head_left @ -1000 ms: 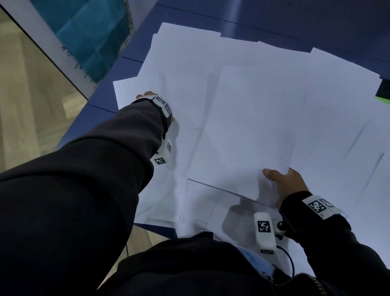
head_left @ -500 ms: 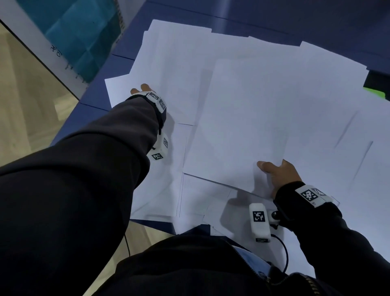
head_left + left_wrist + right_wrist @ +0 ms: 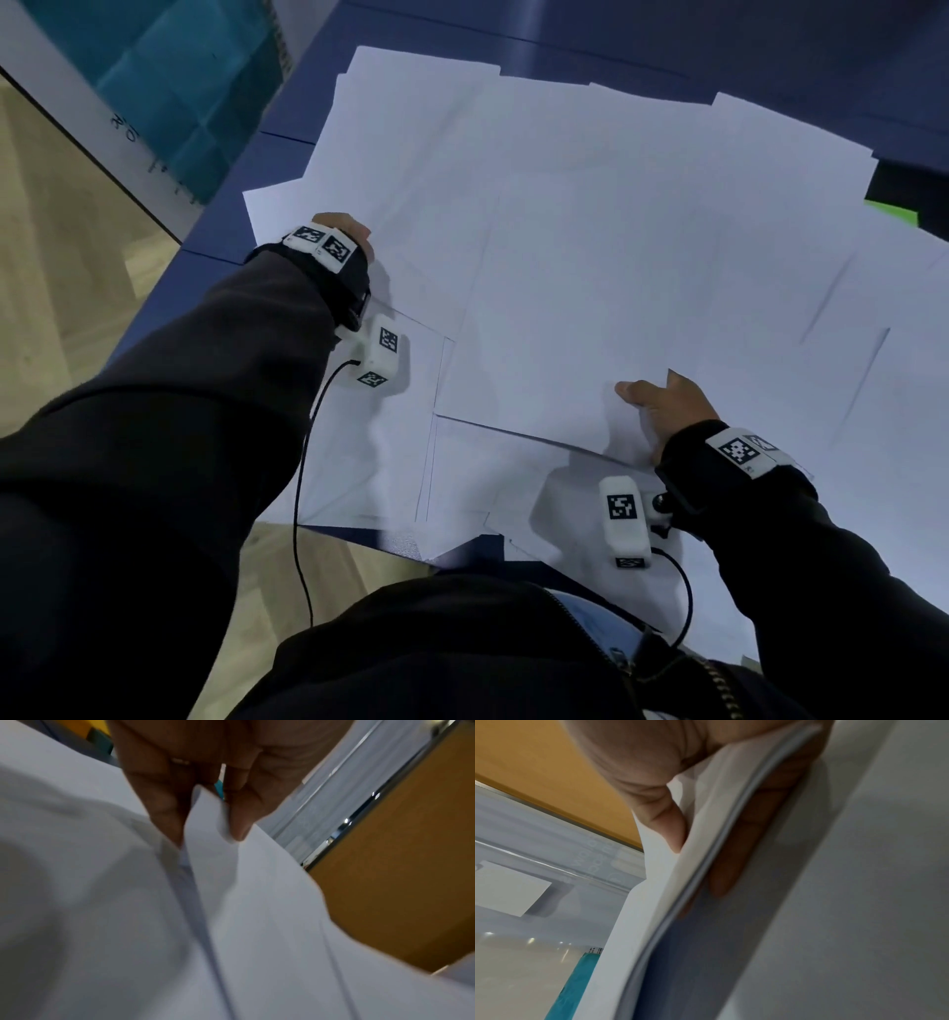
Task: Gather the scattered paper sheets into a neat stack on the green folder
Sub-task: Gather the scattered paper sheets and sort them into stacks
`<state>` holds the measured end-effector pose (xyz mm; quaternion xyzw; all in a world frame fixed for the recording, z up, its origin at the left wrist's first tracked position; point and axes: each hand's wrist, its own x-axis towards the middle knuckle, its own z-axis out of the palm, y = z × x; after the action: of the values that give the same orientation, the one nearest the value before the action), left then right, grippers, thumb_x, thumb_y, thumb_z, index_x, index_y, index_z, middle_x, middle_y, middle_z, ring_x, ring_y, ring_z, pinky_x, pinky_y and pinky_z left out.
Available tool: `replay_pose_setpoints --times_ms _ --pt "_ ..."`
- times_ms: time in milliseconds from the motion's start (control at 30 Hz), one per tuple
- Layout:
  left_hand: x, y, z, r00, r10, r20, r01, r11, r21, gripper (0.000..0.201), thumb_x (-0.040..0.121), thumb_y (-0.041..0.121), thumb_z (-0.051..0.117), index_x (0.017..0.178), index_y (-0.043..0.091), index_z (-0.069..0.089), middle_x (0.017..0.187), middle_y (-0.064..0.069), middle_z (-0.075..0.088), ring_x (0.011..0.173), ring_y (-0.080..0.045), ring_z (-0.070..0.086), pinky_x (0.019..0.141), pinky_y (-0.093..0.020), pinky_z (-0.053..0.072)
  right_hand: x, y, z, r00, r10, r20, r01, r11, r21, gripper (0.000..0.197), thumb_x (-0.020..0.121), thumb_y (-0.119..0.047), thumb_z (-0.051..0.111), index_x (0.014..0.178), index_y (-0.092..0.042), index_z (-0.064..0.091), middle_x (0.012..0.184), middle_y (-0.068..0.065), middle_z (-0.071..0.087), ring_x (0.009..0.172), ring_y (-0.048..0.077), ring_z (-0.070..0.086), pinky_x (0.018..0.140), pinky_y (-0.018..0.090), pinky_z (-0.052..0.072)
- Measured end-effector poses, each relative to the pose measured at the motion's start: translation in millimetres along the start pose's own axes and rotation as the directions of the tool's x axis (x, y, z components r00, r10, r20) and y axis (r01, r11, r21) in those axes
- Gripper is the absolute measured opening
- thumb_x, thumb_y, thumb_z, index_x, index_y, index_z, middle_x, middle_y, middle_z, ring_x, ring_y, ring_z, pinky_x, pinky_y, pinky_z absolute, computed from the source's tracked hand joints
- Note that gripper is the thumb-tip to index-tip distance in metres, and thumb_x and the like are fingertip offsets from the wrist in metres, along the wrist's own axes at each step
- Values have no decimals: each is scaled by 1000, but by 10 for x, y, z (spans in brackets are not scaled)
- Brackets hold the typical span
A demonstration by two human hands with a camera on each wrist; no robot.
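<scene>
Many white paper sheets [image 3: 590, 216] lie overlapped across the blue table. My right hand [image 3: 662, 411] grips the near edge of a thin bundle of sheets [image 3: 565, 329], thumb on top and fingers [image 3: 734, 862] underneath, and that edge is lifted off the sheets below. My left hand [image 3: 341, 231] is at the left side of the spread; in the left wrist view its fingertips [image 3: 236, 821] pinch the corner of a paper sheet [image 3: 244, 882]. Only a small piece of the green folder [image 3: 891, 213] shows at the far right, with papers over the rest.
The blue table [image 3: 287, 118] ends close to my body, and several sheets overhang that near edge [image 3: 359, 524]. Wooden floor [image 3: 67, 288] lies to the left. A teal-and-white board [image 3: 169, 77] stands at the upper left beside the table.
My left hand has shifted a little along the left edge of the spread. The right hand keeps its grip on the bundle, which has stayed roughly in place.
</scene>
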<state>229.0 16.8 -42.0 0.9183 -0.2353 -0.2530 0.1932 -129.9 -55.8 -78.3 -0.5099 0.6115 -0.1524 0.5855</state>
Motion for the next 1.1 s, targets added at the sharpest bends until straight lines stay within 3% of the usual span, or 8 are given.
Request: replay_pose_setpoints --times_ms 133,200,333,600,700,833,933,1100 --pt "-57 -113 -249 1000 4 -24 -11 948 -319 35 84 9 60 119 15 61 126 -9 59 109 -30 61 97 -30 49 -21 2 -25 999 14 -28 -13 999 43 22 66 -19 65 77 -10 49 81 10 53 77 23 49 76 37 40" --pt "-175 -191 -364 999 -29 -40 8 889 -458 29 83 10 59 109 23 63 113 -7 64 85 -30 65 84 -33 56 -52 0 -54 998 11 -66 -10 1000 24 17 75 -16 64 77 -9 49 77 7 50 72 21 46 71 32 36" --pt "-401 -349 -430 997 -63 -38 11 645 -764 19 82 4 57 83 22 63 93 -9 67 79 -30 64 85 -46 55 -72 46 -164 992 13 -126 -10 999 31 19 83 -8 59 68 -13 47 68 3 50 69 22 46 70 30 37" --pt "-952 -339 -132 986 -81 143 161 304 -939 34 96 3 39 128 12 49 115 -5 59 76 -20 68 54 -27 59 -102 70 -120 993 97 -70 -91 993 80 18 81 -5 60 69 -15 51 76 6 56 75 23 53 79 35 42" --pt "-1168 -152 -119 981 47 189 174 233 -957 24 97 5 41 108 19 57 91 5 65 53 -7 66 52 -16 54 -144 46 -51 994 111 -23 -107 987 120 20 86 0 55 71 -14 52 73 4 55 72 23 52 75 34 42" --pt "-1371 78 -123 968 175 182 161 128 -979 25 94 5 44 100 22 61 90 6 67 64 -8 67 51 -17 53 -172 7 5 991 124 40 -128 987 100 16 85 -5 59 74 -13 52 78 9 57 77 28 56 84 45 48" --pt "-1457 75 4 967 147 210 194 117 -974 26 95 1 41 98 18 59 89 0 67 61 -12 68 47 -21 55 -212 -34 35 986 154 69 -160 981 106 14 85 -4 60 75 -12 54 81 11 60 80 30 58 91 57 47" --pt "-1421 -264 342 961 -75 266 276 280 -919 32 93 -7 37 113 7 58 77 -2 66 64 -16 69 50 -29 58 -267 -86 43 981 174 90 -184 974 131 19 87 1 56 74 -13 53 84 11 61 74 28 57 82 47 50"
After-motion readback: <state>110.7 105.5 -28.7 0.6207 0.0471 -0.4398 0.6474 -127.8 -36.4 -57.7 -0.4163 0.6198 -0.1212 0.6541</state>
